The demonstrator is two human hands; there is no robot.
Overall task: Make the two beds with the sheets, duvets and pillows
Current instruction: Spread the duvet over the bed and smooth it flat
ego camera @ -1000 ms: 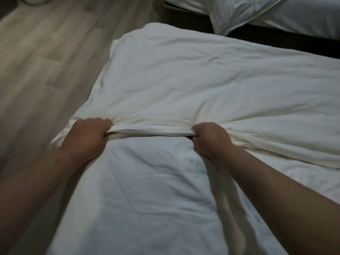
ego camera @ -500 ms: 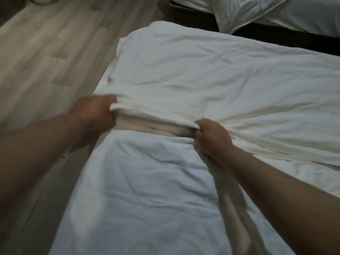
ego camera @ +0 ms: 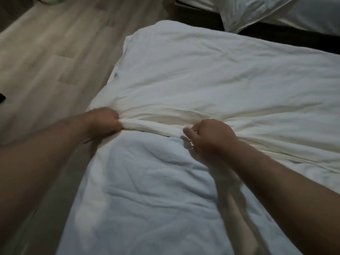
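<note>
The near bed is only partly made. A cream-white creased fabric sheet lies spread over its far half, reaching the far corner beside the pale wooden plank floor. Its near edge is bunched into a thick rolled ridge across the middle of the bed. The left hand has its grip clenched round the left end of that ridge, at the bed's side. The right hand has its grip closed on the ridge further along, fingers curled, with a loose strip of the same cloth trailing down beneath the wrist. That hand is blurred, so exactly how the fingers pinch is hard to say.

Nearer the camera, a bluish-white quilted duvet is uncovered and rumpled. Judging by this, the sheet has yet to be drawn over the near half and smoothed, and no pillow shows on this bed. At the top right, beyond a dark bed base, the second bed carries a plump white pillow. Too little of it shows to judge whether it is finished.
</note>
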